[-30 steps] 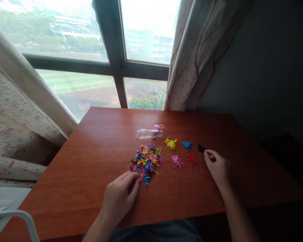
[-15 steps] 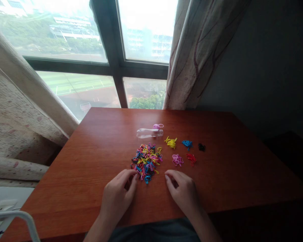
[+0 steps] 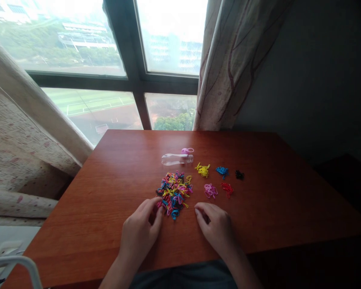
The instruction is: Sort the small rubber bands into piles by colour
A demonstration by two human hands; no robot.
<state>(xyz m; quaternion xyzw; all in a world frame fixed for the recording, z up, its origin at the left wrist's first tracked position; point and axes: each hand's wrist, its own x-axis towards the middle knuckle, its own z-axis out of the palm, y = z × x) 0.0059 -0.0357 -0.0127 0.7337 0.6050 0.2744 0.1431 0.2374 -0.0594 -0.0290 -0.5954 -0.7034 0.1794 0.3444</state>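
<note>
At the lower left edge of a mixed pile of small rubber bands [image 3: 176,188], my left hand [image 3: 142,224] has its thumb and forefinger slightly apart, their tips touching the bands. I see no band held between them. My right hand [image 3: 215,224] rests on the table to the right of the pile, its fingers curled and thumb and forefinger together, with nothing visible in them. Beyond it lie sorted heaps: pink bands [image 3: 210,190], red bands [image 3: 228,189], yellow bands [image 3: 203,170], blue bands [image 3: 222,171] and black bands [image 3: 239,174].
A clear plastic bottle [image 3: 174,159] lies on its side behind the pile, with a pink looped cap [image 3: 186,151] just behind it. The brown wooden table [image 3: 114,168] meets a window at its far edge. A white curved rail [image 3: 24,261] stands at lower left.
My left thumb and forefinger have parted a little at the pile's edge. My right hand stays in nearly the same place. The view has shifted slightly.
</note>
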